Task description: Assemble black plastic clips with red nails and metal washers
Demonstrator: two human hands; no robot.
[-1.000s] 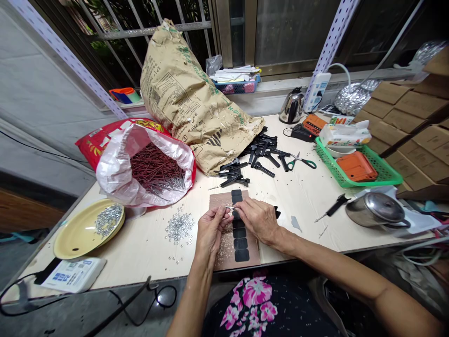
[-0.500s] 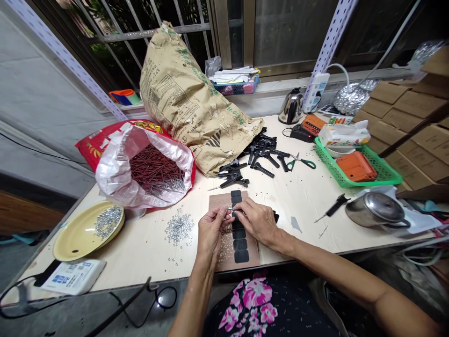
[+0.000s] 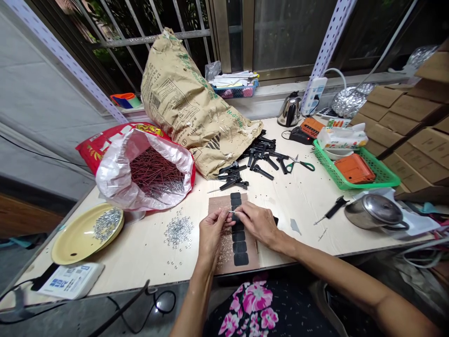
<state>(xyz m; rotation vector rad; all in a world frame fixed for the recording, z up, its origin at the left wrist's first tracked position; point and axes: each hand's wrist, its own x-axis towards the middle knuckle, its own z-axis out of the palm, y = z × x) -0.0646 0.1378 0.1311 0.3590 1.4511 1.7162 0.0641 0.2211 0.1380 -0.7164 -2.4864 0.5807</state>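
Over a brown board (image 3: 228, 269) at the table's front edge, my left hand (image 3: 212, 229) and my right hand (image 3: 257, 222) meet with fingertips pinched. A thin metal rod (image 3: 231, 212) spans the small gap between them. Past my right hand a black end (image 3: 276, 220) shows; whether it belongs to the rod is hidden. Black rounded pads (image 3: 240, 247) run in a column down the board, partly under my hands. Small shiny metal pieces (image 3: 178, 230) lie in a loose pile left of my left hand.
A red-and-white sack (image 3: 115, 182) of dark red rods and a brown paper sack (image 3: 189, 107) stand behind. Black plastic handles (image 3: 261, 152), scissors (image 3: 305, 165), a green basket (image 3: 386, 180), a metal pot (image 3: 373, 213), a black-handled tool (image 3: 331, 210) and a yellow dish (image 3: 66, 243) lie around.
The view has shifted slightly. My hands stay together at nearly the same place, with the rod still between the fingertips and a little less of it showing.
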